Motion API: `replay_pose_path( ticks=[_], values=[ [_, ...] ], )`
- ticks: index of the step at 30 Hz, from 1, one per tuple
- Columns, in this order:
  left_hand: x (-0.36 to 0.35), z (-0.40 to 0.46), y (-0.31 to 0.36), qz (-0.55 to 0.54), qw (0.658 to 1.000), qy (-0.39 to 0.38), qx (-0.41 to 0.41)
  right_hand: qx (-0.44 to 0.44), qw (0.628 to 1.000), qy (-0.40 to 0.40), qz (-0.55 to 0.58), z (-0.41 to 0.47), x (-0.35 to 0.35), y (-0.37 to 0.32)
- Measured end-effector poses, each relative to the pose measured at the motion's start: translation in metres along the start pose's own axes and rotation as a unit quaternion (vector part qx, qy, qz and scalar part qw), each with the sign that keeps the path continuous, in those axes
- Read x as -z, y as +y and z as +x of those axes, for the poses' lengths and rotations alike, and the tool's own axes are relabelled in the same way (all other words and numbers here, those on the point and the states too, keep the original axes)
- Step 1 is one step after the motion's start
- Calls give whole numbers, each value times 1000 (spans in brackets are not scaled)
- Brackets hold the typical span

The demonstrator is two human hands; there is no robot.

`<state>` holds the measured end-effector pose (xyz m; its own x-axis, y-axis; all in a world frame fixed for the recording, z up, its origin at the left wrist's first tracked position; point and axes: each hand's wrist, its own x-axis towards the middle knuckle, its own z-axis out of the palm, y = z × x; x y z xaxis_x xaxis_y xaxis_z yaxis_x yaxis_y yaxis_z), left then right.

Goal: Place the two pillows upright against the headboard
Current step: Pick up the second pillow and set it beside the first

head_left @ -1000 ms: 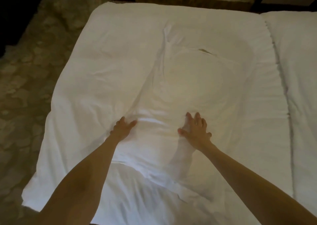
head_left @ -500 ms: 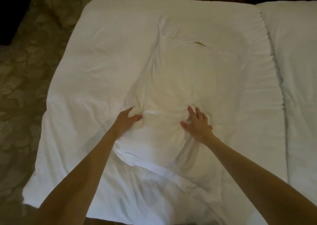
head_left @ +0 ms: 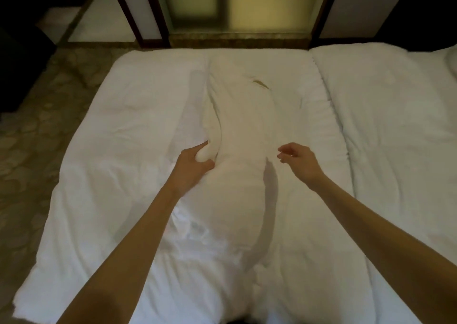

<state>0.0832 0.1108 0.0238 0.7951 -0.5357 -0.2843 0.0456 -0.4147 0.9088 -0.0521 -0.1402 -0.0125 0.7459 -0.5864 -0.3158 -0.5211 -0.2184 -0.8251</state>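
My left hand [head_left: 197, 159] is closed on a bunched fold along the left edge of the pillow [head_left: 242, 155], thumb over the top and fingers tucked beneath. My right hand [head_left: 298, 159] hangs open just above the pillow's right side, fingers loosely curled and holding nothing; I cannot tell whether its fingertips brush the cloth.

The pillow lies flat on the bed [head_left: 118, 175], running down the middle of it, its long axis pointing straight away from me toward the bed's far edge. Its near end sits close to the bed's near edge between my forearms; its far end, where the case gapes a little, stops short of the far edge. I see only this one pillow plainly. A rounded white shape at the far right corner of the next bed may be another, but it is too cut off to say.

Both hands are about level, at mid-length of the pillow, one on each long side. The left already has its hold, so I judge the right must close on the opposite edge before I can raise the pillow on end. No headboard shows from here.
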Motion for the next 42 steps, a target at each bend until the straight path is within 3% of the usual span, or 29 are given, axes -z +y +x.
replay_pose_path(
  ticks=[6, 12, 18, 25, 31, 42],
  values=[
    [-96, -43, 61, 25, 997, -50, -50, 11, 996, 40, 78, -30, 91, 23],
    [-241, -89, 101, 110, 991, -62, -54, 11, 992, 60, 112, -57, 202, 72],
    [-347, -112, 105, 172, 985, -6, -14, -32, 989, 76, 122, -73, 285, 132],
    [-434, -122, 84, 247, 968, -29, -10, -99, 983, 71, 134, -90, 320, 197],
    [-466, -109, 59, 229, 973, 8, 14, -151, 976, 72, 140, -98, 326, 237],
    [-402, -24, -4, 298, 950, 59, 64, -208, 973, 92, 33, -70, 298, 275]
  ],
)
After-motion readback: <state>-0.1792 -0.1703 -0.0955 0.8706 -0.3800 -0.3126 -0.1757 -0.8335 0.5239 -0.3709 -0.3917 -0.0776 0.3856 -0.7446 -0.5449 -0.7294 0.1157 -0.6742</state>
